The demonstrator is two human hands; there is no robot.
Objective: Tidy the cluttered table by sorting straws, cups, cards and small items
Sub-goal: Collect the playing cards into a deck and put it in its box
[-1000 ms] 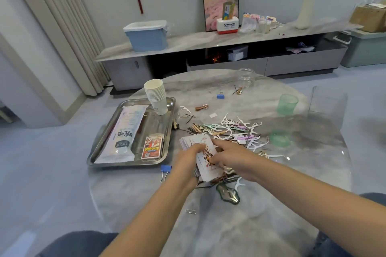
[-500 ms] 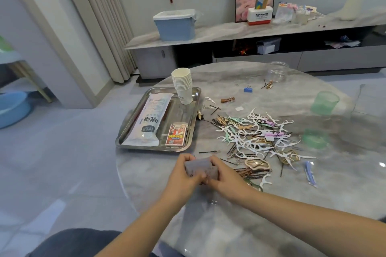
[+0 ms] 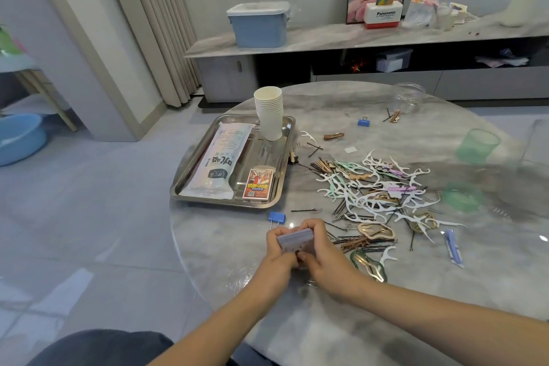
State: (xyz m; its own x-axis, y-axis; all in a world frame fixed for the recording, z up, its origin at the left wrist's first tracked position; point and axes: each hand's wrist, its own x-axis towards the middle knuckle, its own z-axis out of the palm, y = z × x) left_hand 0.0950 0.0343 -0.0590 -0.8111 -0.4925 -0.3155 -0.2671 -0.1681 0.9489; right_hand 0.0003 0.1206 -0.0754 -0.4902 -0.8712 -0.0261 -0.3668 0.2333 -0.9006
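While card deck [image 3: 294,240] stays squared, both hands' fingers [image 3: 315,227] keep pinching it.

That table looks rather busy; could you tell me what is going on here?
A person is tidying it. Both hands, left hand and right hand, grip a stack of cards near the table's front edge. Floss picks and hairpins remain scattered. The metal tray holds paper cups, a card box and a packet.

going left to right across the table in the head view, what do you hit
metal tray → stack of paper cups → deck of cards held in both hands → pile of floss picks and hairpins → green cup
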